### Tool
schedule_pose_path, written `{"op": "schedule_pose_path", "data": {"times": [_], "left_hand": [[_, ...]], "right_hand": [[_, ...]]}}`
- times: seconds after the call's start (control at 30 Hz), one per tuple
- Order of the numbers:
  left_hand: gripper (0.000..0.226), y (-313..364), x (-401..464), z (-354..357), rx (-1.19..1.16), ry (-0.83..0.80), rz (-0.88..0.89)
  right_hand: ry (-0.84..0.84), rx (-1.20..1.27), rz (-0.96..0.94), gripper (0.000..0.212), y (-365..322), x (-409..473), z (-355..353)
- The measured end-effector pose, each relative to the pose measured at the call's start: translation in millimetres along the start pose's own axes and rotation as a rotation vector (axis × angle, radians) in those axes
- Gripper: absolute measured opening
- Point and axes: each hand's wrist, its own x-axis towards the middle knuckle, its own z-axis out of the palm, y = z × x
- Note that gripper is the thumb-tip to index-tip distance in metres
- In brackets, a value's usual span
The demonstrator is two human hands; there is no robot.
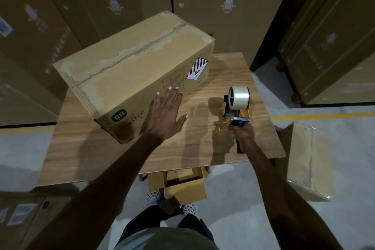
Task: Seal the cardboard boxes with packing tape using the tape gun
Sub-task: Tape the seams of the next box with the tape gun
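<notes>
Left hand (pixel 166 115) flat, fingers (pixel 172 95) spread against cardboard box (pixel 129 71) side; right hand (pixel 243 134) gripping tape gun (pixel 237 105) handle on table (pixel 203 144) — steady box first, then lift gun to top seam.

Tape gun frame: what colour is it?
Yellow-orange, with a clear tape roll on it. The tape gun shows best in the head view, the only one.

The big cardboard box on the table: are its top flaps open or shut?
Shut. The cardboard box has its top flaps lying flat, meeting along a centre seam.
</notes>
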Motion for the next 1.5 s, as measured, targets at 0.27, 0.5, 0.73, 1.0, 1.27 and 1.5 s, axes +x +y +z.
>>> {"op": "schedule_pose_path", "data": {"times": [0.27, 0.5, 0.73, 1.0, 1.27, 1.5], "left_hand": [[0.064, 32, 8, -17, -0.539, -0.093, -0.208], [0.061, 30, 30, -44, -1.324, -0.132, -0.405], [0.046, -21, 28, -69, -1.365, -0.062, -0.342], [0.013, -127, 24, -84, -1.11, 0.181, -0.294], [0.019, -205, 16, -112, -1.423, 0.031, -0.401], [0.025, -250, 15, -124, -1.678, -0.109, -0.488]], "right_hand": [[-0.135, 0.204, -0.033, 0.014, -108, -132, -28], [-0.366, 0.231, -0.011, 0.015, -185, -195, -35], [-0.443, 0.267, -0.022, 0.02, -232, -232, 4], [-0.412, 0.267, -0.085, 0.019, -272, -266, 62], [-0.39, 0.188, -0.159, 0.018, -294, -305, 114], [-0.331, 0.152, -0.196, 0.013, -298, -326, 144]]}}
